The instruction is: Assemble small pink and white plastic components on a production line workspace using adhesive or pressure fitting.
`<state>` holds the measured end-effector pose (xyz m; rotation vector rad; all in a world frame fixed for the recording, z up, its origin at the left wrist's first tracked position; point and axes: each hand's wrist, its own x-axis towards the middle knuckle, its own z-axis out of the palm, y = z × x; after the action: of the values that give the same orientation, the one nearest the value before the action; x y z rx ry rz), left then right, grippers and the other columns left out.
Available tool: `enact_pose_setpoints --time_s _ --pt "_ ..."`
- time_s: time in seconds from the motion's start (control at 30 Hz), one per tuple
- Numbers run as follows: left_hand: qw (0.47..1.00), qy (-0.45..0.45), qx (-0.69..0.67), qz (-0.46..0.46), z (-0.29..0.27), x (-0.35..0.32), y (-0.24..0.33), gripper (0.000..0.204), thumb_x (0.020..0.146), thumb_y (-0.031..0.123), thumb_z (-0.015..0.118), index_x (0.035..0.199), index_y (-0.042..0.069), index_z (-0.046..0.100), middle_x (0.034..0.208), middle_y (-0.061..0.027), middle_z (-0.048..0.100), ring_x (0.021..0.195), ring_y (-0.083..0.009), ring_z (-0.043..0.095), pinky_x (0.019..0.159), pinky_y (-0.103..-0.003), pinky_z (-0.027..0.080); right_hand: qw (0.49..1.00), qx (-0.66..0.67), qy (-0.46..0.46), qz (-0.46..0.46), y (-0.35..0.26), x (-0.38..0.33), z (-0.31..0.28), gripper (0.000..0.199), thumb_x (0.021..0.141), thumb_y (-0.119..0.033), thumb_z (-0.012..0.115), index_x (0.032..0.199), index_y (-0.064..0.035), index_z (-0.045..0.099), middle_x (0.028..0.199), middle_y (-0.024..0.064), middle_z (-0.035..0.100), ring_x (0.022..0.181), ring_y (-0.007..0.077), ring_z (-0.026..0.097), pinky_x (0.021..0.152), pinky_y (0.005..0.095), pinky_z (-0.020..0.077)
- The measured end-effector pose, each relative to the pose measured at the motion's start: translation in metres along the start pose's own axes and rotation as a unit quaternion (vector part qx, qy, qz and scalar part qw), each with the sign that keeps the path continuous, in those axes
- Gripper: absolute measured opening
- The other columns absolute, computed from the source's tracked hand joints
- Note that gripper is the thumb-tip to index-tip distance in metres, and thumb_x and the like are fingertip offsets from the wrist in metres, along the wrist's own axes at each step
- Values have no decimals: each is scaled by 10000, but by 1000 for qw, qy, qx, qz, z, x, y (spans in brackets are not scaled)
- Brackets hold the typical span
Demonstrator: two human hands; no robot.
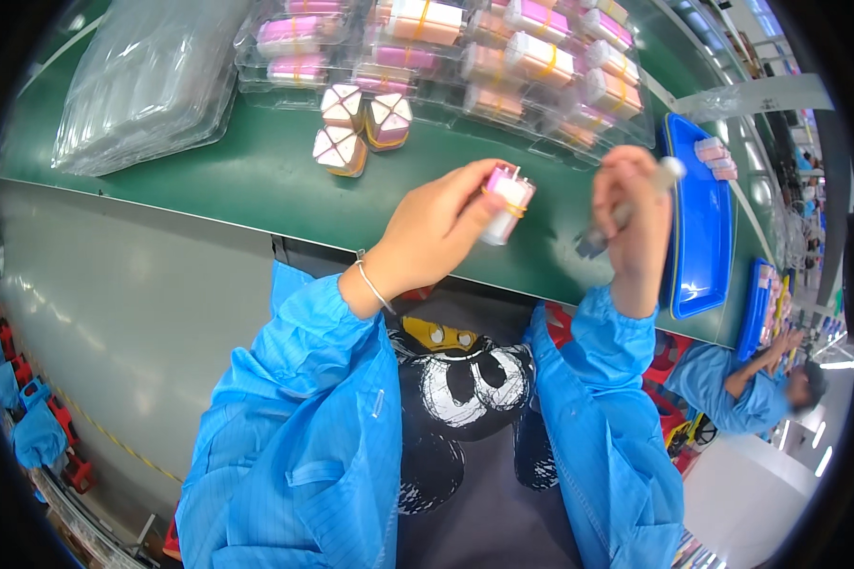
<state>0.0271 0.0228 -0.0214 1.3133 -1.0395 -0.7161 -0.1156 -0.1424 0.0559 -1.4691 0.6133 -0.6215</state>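
My left hand [436,228] is closed around a banded bundle of pink and white wedges [510,204], pinched above the green table. A yellow rubber band runs round the bundle. Off to the right, my right hand [628,204] is curled and smeared by motion. It grips a slim tool with a pale round end [672,170] by the fingertips and a dark end [593,241] by the wrist; its exact kind I cannot make out. Three similar wedge bundles [340,150] stand upright together to the left of my left hand, crossed lines showing on their white tops.
Clear plastic trays [550,133] packed with banded pink and white bundles line the far side of the green table [256,180]. Stacked empty clear trays [147,85] lie at far left. A blue tray [697,247] sits right of my hand, with another person [740,379] beyond.
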Motion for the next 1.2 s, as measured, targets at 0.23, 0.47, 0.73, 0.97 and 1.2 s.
enact_pose_setpoints --time_s 0.23,0.47,0.73,0.97,1.2 --pt "987 25 -141 -69 -7 -2 9 742 971 576 188 1284 -36 466 872 -104 642 668 -136 609 595 -252 497 980 -38 -119 158 4 -6 33 312 942 -309 535 1061 -23 574 688 34 544 393 25 367 361 182 245" --pt "992 51 -118 0 -3 -4 -7 714 964 586 286 1256 -33 488 789 -77 627 724 -131 584 654 -274 454 966 -50 -185 174 13 2 58 350 908 -360 613 1026 -30 594 688 1 558 433 19 386 372 184 269" --pt "985 7 -169 27 -12 -5 1 801 885 642 399 1348 -10 348 1019 -125 602 898 -162 598 825 -281 450 981 28 -153 117 13 -9 43 273 930 -263 578 1051 -18 569 739 12 588 449 17 395 384 174 277" --pt "991 61 -111 43 -5 -6 7 593 770 100 727 1278 14 433 1125 -133 614 948 -180 626 827 -309 484 992 44 -107 59 12 -19 39 272 911 -170 590 1116 4 547 820 41 610 485 19 430 416 169 309" --pt "987 65 -123 87 -2 -5 6 633 765 40 728 1307 29 401 1219 -154 584 1095 -227 591 914 -341 487 989 33 -142 -17 20 -27 26 375 801 61 629 1158 -3 536 1265 146 510 604 6 494 524 149 362"
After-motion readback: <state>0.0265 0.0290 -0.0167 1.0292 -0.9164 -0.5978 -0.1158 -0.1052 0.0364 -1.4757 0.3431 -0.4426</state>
